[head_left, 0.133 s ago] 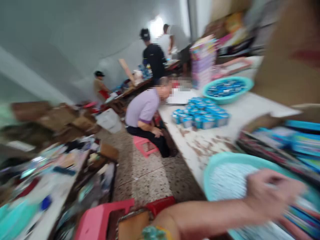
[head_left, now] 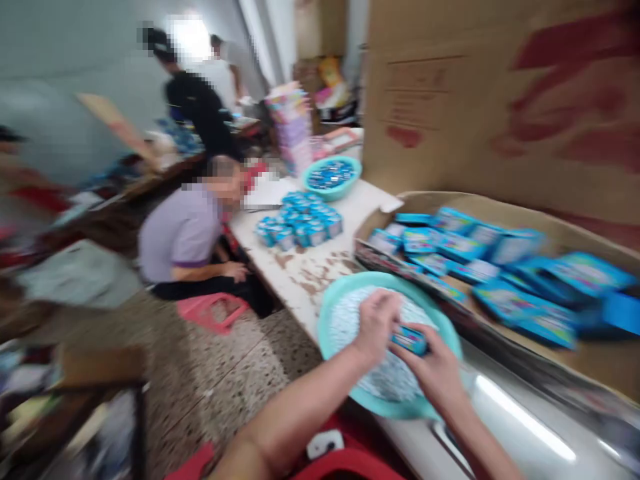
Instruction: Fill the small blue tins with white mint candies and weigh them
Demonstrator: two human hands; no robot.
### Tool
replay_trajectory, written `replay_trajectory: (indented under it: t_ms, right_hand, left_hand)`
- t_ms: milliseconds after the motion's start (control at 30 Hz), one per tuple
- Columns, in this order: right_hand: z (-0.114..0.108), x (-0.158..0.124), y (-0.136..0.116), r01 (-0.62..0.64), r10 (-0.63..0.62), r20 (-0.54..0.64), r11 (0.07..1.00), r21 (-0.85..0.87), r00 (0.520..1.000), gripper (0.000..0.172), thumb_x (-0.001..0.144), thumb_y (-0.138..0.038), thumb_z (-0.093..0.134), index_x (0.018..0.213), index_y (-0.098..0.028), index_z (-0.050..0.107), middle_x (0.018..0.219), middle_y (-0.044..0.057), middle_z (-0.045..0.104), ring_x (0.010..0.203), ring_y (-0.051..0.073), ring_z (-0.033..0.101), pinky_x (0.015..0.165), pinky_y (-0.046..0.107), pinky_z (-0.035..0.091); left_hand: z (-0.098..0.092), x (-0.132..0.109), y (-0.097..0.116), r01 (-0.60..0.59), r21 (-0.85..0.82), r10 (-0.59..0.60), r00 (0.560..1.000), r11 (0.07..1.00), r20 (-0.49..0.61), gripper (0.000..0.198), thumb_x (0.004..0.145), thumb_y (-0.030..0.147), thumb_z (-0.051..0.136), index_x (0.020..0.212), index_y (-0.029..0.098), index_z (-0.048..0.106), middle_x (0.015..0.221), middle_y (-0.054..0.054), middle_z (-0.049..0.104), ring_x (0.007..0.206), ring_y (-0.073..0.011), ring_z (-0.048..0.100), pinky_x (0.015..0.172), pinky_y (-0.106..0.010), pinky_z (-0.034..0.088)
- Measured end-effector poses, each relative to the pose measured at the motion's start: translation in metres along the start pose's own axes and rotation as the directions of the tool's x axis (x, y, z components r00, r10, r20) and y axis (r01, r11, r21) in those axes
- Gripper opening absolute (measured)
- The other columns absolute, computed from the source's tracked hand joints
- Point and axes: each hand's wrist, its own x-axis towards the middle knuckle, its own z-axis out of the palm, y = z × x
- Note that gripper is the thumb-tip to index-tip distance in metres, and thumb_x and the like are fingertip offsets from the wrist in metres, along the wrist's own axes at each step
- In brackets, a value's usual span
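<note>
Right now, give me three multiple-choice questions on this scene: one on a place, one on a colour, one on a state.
1. Where is the small blue box?
A. between both hands over the teal plastic basin
B. on the floor
C. on the pink stool

2. What colour is the low plastic stool under the seated person?
A. green
B. pink
C. black

3. How does the left hand stand?
A. flat on the floor
B. raised overhead
C. fingers closed at the box's end

Answers: 1 A, the left hand and right hand meet on it above the basin. 2 B, its seat shows pink. 3 C, the fingers curl onto the box.
</note>
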Motion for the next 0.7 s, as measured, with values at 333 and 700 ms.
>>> replay_trajectory:
  t_ms: [333,700]
  right_hand:
    - [-0.047,-0.018,0.015,-0.144,0.163,-0.179,0.983,0.111,0.970,0.035,0.067,-0.037,0.075,0.095,-0.021,0.061,0.096,0.004,0.061,0.091,0.021,0.058,0.081,0.033,0.046]
    - [-0.035,-0.021,0.025,-0.186,0.179,-0.289,0.983,0.003,0.940,0.031,0.071,-0.034,0.072,0.095,-0.021,0.058,0.094,0.004,0.060,0.089,0.021,0.057,0.079,0.034,0.047]
  left_hand:
    - [-0.049,0.100,-0.096,-0.498,0.847,0.193,0.864,0.188,0.466,0.028,0.085,0.039,0.048,0.103,0.022,0.062,0.117,-0.007,0.056,0.112,-0.0239,0.045,0.098,-0.041,0.032]
    - [-0.054,0.087,-0.122,-0.522,0.830,0.014,0.848,0.197,0.530,0.022,0.084,0.036,0.049,0.075,0.019,0.060,0.076,-0.004,0.056,0.076,-0.0185,0.052,0.070,-0.027,0.039]
